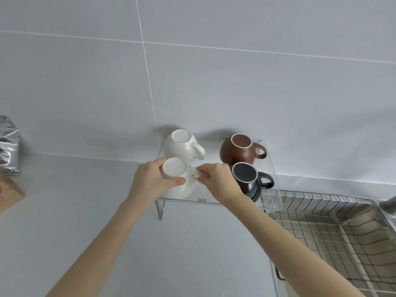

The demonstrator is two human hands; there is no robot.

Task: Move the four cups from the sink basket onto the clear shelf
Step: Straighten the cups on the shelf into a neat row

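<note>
While both hands meet at the front left of the clear shelf point(270, 203), four cups stand on it, all upside down with their bases up. Two cups are white, one is brown and one is black. The rear white cup point(182, 146) is at the back left, and the brown cup point(240, 151) is at the back right, with its handle pointing to the right. The black cup point(249, 181) stands in front of the brown one, touching or almost touching it. The front white cup point(177, 181) stands just before the rear white one and seems to rest on the shelf surface. The left hand point(150, 181) wraps around the base and the side of this cup, with the thumb curled over its front. The right hand point(216, 181) pinches the handle of the same cup with closed fingers. The wire sink basket point(334, 228), at the lower right just beside the shelf, holds no cup. One silver foil bag point(8, 146) stands at the far left edge, on the grey counter point(85, 211).
</note>
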